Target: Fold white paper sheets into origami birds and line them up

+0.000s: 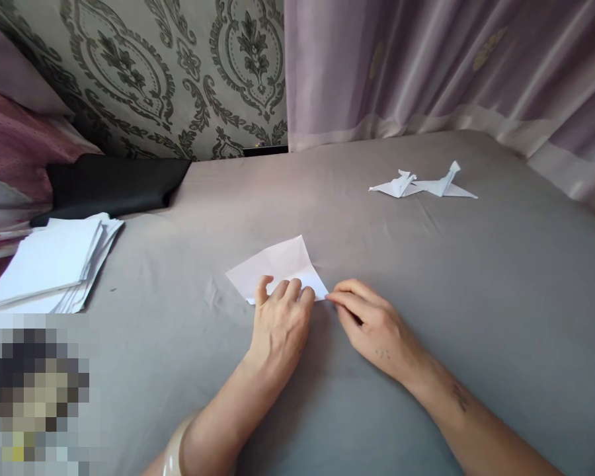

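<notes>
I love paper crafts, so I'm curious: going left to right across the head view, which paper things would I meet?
A stack of white paper → the white sheet under the left hand → the left folded figure → the right folded figure.

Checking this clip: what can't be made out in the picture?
All in the head view:
- Paper: the left hand covers the middle of its near edge.
- Right hand: its overlapping fingers hide whether they pinch the paper's corner.
- White stack: the pixelated patch cuts off its near end.
- Folded paper figures: too small to read their finer folds.
</notes>
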